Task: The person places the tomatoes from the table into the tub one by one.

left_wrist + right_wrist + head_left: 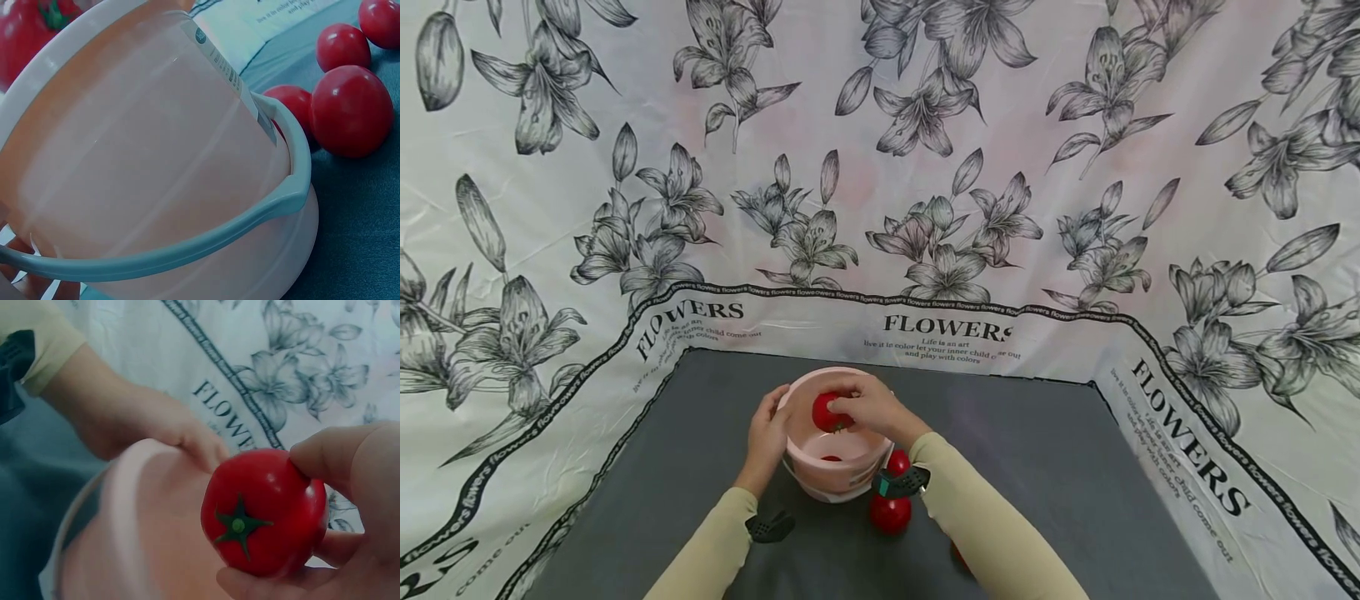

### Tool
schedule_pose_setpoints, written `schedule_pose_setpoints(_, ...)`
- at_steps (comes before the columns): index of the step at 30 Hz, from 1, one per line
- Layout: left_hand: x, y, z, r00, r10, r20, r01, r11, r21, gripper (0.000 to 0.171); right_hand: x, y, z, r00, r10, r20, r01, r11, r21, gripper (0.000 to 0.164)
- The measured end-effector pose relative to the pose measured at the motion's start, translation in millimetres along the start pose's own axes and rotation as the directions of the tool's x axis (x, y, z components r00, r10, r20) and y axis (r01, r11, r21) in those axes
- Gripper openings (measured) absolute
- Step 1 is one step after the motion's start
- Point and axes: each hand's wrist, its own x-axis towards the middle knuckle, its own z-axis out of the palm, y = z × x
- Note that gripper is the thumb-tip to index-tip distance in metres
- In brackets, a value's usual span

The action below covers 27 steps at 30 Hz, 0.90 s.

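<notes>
Plainly, the tomato in the right hand is round and slightly squat, with no clear long axis; its green star-shaped stem end faces the right wrist camera, and in the head view it points down toward the bucket's near side. Thumb and fingers curl round its sides, parted just by its width, and the head view shows it over the mouth of the pink bucket; how far below the rim it sits, I cannot tell. Left hand grips the bucket's left edge, thumb at the rim and fingers bent along the outer wall. The bucket's mouth faces upward, and low inside lies a red object, mostly hidden by the near rim. Its handle hangs around the outer wall, below a printed label. Four loose tomatoes lie beside the bucket on the dark tabletop.
</notes>
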Motion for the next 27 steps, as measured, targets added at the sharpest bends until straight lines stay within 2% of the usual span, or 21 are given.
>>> schedule_pose_setpoints(4, 0.1, -0.4, 0.2, 1.0, 0.005, -0.001, -0.005, 1.0, 0.006, 0.044, 3.6, 7.5, 10.7, 1.0, -0.007, 0.012, 0.008, 0.995, -0.1, 0.033)
schedule_pose_setpoints(9, -0.4, -0.2, 0.5, 1.0, 0.001, -0.007, -0.001, 1.0, 0.006, 0.044, 4.3, 16.4, 19.2, 0.997, -0.023, 0.069, 0.036, 0.979, -0.202, 0.032)
schedule_pose_setpoints(16, -0.6, 0.5, 1.4, 1.0, 0.006, -0.015, -0.006, 1.0, 0.002, 0.043, -0.2, 18.9, 30.4, 0.991, -0.022, 0.129, 0.065, 0.94, -0.335, 0.031)
schedule_pose_setpoints(21, -0.3, -0.9, 2.3, 1.0, 0.015, -0.026, -0.015, 1.0, -0.008, 0.042, -1.6, 20.4, 34.6, 0.985, -0.027, 0.171, 0.091, 0.922, -0.376, 0.028)
schedule_pose_setpoints(27, -0.5, -0.3, 1.8, 1.0, 0.013, -0.017, -0.013, 1.0, -0.005, 0.042, -0.6, 22.2, 37.4, 0.984, 0.019, 0.177, 0.062, 0.896, -0.44, 0.024)
